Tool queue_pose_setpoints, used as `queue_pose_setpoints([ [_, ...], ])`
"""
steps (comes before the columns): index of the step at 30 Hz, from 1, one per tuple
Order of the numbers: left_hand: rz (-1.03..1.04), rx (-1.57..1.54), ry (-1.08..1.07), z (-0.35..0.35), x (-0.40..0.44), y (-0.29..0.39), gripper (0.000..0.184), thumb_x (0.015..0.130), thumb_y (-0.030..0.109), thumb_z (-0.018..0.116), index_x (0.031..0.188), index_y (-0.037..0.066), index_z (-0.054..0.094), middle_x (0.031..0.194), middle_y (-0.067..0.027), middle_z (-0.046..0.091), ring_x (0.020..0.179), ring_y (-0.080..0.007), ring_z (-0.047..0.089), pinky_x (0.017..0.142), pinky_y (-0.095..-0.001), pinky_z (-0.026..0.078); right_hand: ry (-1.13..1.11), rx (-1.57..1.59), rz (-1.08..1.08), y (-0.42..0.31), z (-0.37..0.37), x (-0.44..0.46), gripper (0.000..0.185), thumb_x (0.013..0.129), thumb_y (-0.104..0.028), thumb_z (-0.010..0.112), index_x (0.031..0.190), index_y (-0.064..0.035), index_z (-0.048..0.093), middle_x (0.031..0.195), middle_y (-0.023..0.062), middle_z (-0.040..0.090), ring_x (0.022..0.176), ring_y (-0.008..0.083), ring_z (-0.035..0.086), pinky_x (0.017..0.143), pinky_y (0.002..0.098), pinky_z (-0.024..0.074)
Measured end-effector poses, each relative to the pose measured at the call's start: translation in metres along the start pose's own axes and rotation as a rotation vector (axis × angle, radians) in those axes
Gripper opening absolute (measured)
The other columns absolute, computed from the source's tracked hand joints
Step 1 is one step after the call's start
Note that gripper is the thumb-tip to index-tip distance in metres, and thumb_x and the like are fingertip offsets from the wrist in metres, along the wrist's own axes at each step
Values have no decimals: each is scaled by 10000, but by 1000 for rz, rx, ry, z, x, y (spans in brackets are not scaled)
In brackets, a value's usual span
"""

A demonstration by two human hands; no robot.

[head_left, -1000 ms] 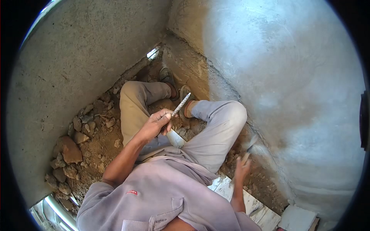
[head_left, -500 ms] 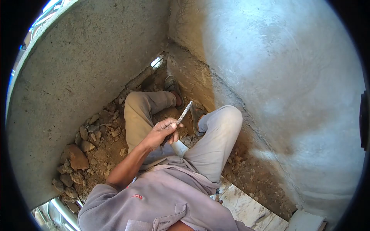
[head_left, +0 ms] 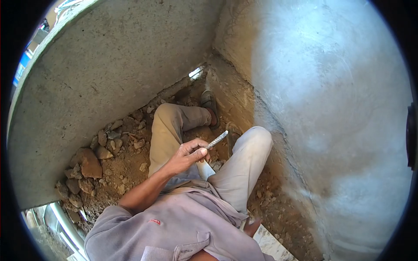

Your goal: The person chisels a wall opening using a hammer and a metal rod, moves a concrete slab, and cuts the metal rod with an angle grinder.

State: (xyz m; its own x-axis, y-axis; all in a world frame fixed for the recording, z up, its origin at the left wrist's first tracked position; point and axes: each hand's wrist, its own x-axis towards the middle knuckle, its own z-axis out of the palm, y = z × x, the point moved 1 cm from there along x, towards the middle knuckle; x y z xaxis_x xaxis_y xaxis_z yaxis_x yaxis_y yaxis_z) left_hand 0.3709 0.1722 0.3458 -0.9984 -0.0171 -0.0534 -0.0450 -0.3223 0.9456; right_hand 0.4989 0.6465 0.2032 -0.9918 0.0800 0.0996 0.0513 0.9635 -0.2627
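My left hand point(head_left: 192, 155) is raised above the gap between my thighs, fingers point(head_left: 197, 143) closed and thumb pressed against a ridged rod point(head_left: 217, 140). The rod projects upward at a tilt, its free tip pointing away from my body near my right knee point(head_left: 260, 135). My right hand point(head_left: 251, 227) shows only in part, blurred beside my right hip and near a pale slab point(head_left: 271, 243); I cannot tell how far its fingers are open or whether they hold anything. Loose stones point(head_left: 91, 164) (one reddish and larger) lie along the concrete wall point(head_left: 104, 78) on my left.
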Motion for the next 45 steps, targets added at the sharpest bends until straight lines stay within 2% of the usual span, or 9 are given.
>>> queue_pose_setpoints([
  [3, 0, -24, 23, 7, -2, 4, 226, 948, 255, 577, 1052, 55, 599, 881, -9, 611, 782, -71, 547, 686, -241, 453, -12, 644, -60, -140, -63, 143, 386, 936, -267, 545, 1166, 43, 545, 1130, 194, 589, 1009, 319, 566, 931, 390, 425],
  [8, 14, 67, 34, 21, -11, 24, 260, 952, 265, 565, 1077, 39, 599, 893, -12, 606, 829, -90, 558, 747, -269, 470, -352, 1161, -764, -361, -99, 203, 448, 959, -273, 512, 1232, 80, 470, 1173, 182, 606, 1066, 240, 578, 922, 361, 450],
  [12, 151, 150, 435, 20, -38, 47, 310, 952, 297, 552, 1126, 45, 599, 994, -65, 612, 912, -124, 558, 804, -300, 459, -905, 1327, -747, -450, -83, 194, 254, 978, -160, 474, 1127, 44, 499, 975, 150, 671, 854, 177, 646, 765, 289, 511],
  [15, 273, 504, 747, -12, -90, 43, 324, 949, 294, 525, 1150, 51, 598, 1105, -120, 620, 1040, -245, 581, 911, -350, 438, -813, 1229, -1055, -507, -97, 193, 238, 994, -199, 467, 1095, 10, 519, 812, 67, 639, 693, 110, 595, 633, 249, 481],
  [19, -110, 829, 1346, -41, -238, -53, 289, 911, 253, 552, 1109, 47, 594, 1087, -140, 593, 1024, -321, 563, 908, -404, 434, -620, 1124, -1181, -570, -139, 205, 293, 996, -190, 469, 1231, -20, 513, 742, -22, 511, 616, 40, 420, 561, 205, 390],
  [26, -1051, 505, 2235, -14, -391, -229, 629, 804, 200, 667, 1340, 96, 355, 1350, -168, 369, 1267, -354, 362, 1043, -426, 327, 124, 809, -1611, -706, -186, 232, 276, 971, -195, 529, 1135, 16, 599, 1103, 124, 605, 1029, 206, 562, 924, 310, 418],
  [30, -1204, -76, 2298, -28, -385, -281, 882, 834, 454, 612, 1500, 197, 94, 1559, -166, 44, 1427, -371, 66, 1110, -568, 130, 337, 639, -1694, -772, -195, 234, 324, 975, -284, 506, 1180, -58, 614, 1139, 111, 616, 1073, 265, 566, 915, 369, 442],
  [42, -1325, -169, 2290, -51, -394, -306, 910, 830, 503, 592, 1502, 226, 44, 1561, -154, -29, 1429, -376, 2, 1100, -593, 88, 48, 303, -1529, -860, -237, 229, 285, 910, -260, 533, 1050, -42, 651, 918, 160, 667, 865, 271, 638, 756, 366, 473],
  [45, -1341, -180, 2298, -38, -398, -316, 917, 829, 515, 587, 1502, 233, 32, 1561, -151, -47, 1429, -377, -14, 1098, -599, 77, 69, 375, -1648, -883, -217, 251, 351, 889, -283, 500, 1146, -85, 635, 1147, 192, 615, 1070, 341, 583, 926, 411, 441],
])
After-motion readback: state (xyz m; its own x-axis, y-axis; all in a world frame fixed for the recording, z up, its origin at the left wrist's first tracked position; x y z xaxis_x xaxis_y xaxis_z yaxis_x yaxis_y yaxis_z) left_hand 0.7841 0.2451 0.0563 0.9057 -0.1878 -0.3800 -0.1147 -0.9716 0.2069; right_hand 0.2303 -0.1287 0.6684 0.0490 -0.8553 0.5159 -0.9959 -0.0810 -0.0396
